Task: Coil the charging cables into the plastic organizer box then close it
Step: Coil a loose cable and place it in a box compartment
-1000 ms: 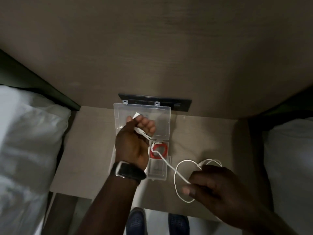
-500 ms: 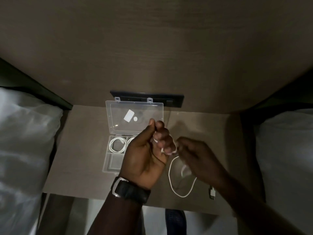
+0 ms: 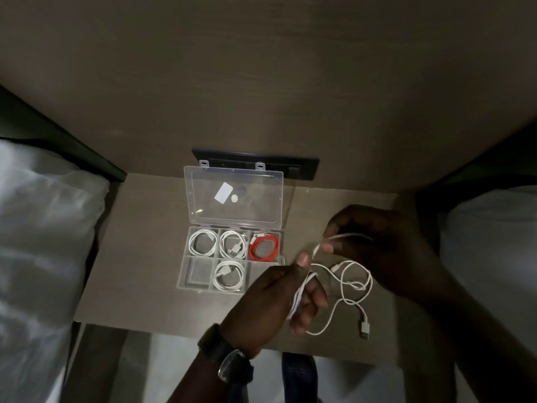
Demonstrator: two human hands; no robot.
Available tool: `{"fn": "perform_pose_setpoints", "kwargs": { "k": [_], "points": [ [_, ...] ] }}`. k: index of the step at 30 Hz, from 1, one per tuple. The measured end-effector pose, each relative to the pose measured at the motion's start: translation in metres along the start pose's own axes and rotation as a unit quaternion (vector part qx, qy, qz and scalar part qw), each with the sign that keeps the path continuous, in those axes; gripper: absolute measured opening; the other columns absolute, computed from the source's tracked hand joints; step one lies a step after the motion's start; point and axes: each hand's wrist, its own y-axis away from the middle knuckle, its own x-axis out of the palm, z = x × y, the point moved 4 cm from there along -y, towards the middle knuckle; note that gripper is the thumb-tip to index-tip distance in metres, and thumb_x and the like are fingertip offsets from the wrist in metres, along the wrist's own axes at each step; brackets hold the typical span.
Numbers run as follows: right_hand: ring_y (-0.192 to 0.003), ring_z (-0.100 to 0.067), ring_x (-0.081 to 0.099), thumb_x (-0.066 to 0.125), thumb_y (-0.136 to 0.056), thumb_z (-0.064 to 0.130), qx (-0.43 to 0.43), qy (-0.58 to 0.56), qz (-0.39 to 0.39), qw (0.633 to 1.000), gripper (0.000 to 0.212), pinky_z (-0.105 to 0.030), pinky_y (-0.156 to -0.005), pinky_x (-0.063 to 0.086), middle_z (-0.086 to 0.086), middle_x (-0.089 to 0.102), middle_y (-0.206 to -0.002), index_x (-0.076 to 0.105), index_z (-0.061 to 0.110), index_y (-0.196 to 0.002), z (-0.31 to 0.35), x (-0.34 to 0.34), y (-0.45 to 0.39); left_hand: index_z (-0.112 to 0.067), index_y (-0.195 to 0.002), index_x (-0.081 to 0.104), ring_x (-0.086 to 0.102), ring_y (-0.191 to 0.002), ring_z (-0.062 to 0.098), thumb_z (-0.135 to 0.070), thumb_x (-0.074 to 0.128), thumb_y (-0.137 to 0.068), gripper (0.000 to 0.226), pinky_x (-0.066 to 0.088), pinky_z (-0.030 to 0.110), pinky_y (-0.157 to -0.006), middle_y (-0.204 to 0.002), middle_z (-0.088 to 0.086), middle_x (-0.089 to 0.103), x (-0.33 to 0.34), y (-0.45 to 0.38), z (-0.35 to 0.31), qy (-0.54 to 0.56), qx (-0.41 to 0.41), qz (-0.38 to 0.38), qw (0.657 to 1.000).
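Step in hand: coiling a loose white cable [image 3: 343,289] beside the open organizer box [image 3: 232,258] on the desk [image 3: 139,257]. The left hand [image 3: 273,303] has its fingers closed around the gathered turns; the right hand [image 3: 374,245] pinches the strand near one plug. Four coils already occupy compartments. Next move, by judgement: wind the remaining slack, then seat the coil in an empty compartment.
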Motion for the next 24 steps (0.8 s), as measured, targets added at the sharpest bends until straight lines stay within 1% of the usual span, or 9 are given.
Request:
{"fn": "perform_pose_setpoints", "kwargs": {
  "k": [3, 7, 9, 11, 14, 17, 19, 22, 24],
  "points": [
    [-0.056, -0.01, 0.059, 0.074, -0.079, 0.006, 0.082, -0.153, -0.03, 0.984, 0.007, -0.021, -0.054, 0.048, -0.004, 0.064, -0.064, 0.068, 0.008, -0.078, -0.017, 0.023, -0.007, -0.006, -0.069, 0.06, 0.034, -0.038, 0.012, -0.057, 0.048, -0.091, 0.056, 0.029, 0.022, -0.042, -0.047, 0.0, 0.036, 0.005, 0.003, -0.01, 0.195, 0.011, 0.019, 0.981],
    [-0.048, -0.018, 0.053, 0.057, -0.093, -0.002, 0.206, -0.201, -0.041, 0.957, 0.026, -0.027, -0.043, 0.044, -0.001, 0.066, -0.064, 0.072, 0.02, -0.091, -0.037, 0.081, 0.023, -0.008, -0.075, 0.06, 0.044, -0.044, 0.012, -0.042, 0.042, -0.097, 0.044, 0.037, 0.023, -0.046, -0.053, 0.0, 0.045, -0.014, -0.003, -0.018, 0.385, 0.062, -0.06, 0.919],
    [-0.048, -0.009, 0.055, 0.059, -0.091, 0.02, 0.232, -0.165, -0.034, 0.958, 0.014, -0.028, -0.046, 0.045, 0.008, 0.069, -0.067, 0.069, 0.029, -0.093, -0.036, 0.1, 0.042, -0.009, -0.075, 0.064, 0.051, -0.048, 0.013, -0.04, 0.042, -0.098, 0.044, 0.046, 0.024, -0.047, -0.056, 0.0, 0.051, -0.024, -0.004, -0.015, 0.396, 0.066, -0.106, 0.91],
    [-0.057, -0.005, 0.063, 0.057, -0.084, 0.039, 0.212, -0.054, -0.057, 0.974, 0.01, -0.035, -0.055, 0.054, 0.016, 0.071, -0.076, 0.061, 0.036, -0.093, -0.032, 0.105, 0.053, -0.01, -0.073, 0.067, 0.056, -0.05, 0.014, -0.039, 0.045, -0.097, 0.043, 0.051, 0.025, -0.049, -0.058, 0.001, 0.056, -0.028, -0.004, -0.008, 0.394, 0.057, -0.146, 0.906],
    [-0.068, -0.007, 0.067, 0.062, -0.088, 0.037, 0.165, 0.006, -0.114, 0.98, 0.013, -0.041, -0.064, 0.058, 0.013, 0.07, -0.079, 0.052, 0.03, -0.094, -0.021, 0.098, 0.057, -0.009, -0.076, 0.073, 0.068, -0.062, 0.017, -0.039, 0.05, -0.092, 0.041, 0.059, 0.027, -0.059, -0.067, 0.006, 0.068, -0.025, -0.006, -0.001, 0.41, 0.054, -0.188, 0.891],
    [-0.07, -0.007, 0.067, 0.068, -0.088, 0.033, 0.142, 0.052, -0.135, 0.979, 0.011, -0.034, -0.064, 0.055, 0.012, 0.069, -0.078, 0.058, 0.028, -0.089, -0.016, 0.089, 0.051, -0.012, -0.073, 0.074, 0.069, -0.065, 0.017, -0.037, 0.052, -0.092, 0.038, 0.059, 0.026, -0.061, -0.068, 0.005, 0.069, -0.024, -0.007, 0.003, 0.422, 0.06, -0.231, 0.875],
    [-0.072, -0.011, 0.07, 0.07, -0.088, 0.029, 0.166, -0.063, -0.119, 0.977, 0.003, -0.032, -0.069, 0.056, 0.008, 0.073, -0.079, 0.067, 0.029, -0.089, -0.016, 0.087, 0.047, -0.013, -0.069, 0.068, 0.061, -0.056, 0.016, -0.035, 0.052, -0.093, 0.036, 0.054, 0.025, -0.055, -0.061, 0.001, 0.06, -0.026, -0.007, 0.004, 0.448, 0.072, -0.242, 0.858],
    [-0.086, -0.024, 0.073, 0.064, -0.09, 0.027, 0.186, -0.282, -0.071, 0.938, 0.017, -0.039, -0.084, 0.059, -0.008, 0.077, -0.092, 0.075, 0.017, -0.099, -0.016, 0.09, 0.047, -0.015, -0.069, 0.059, 0.051, -0.048, 0.013, -0.035, 0.047, -0.096, 0.036, 0.049, 0.025, -0.049, -0.053, -0.002, 0.049, -0.031, -0.006, 0.003, 0.471, 0.096, -0.237, 0.844],
    [-0.091, -0.031, 0.072, 0.066, -0.087, 0.025, 0.175, -0.314, -0.06, 0.931, 0.021, -0.04, -0.085, 0.058, -0.011, 0.077, -0.095, 0.076, 0.014, -0.102, -0.016, 0.091, 0.048, -0.015, -0.069, 0.057, 0.049, -0.045, 0.012, -0.036, 0.045, -0.097, 0.037, 0.048, 0.024, -0.046, -0.051, -0.004, 0.046, -0.033, -0.005, 0.002, 0.468, 0.101, -0.234, 0.846]
  ]
}}
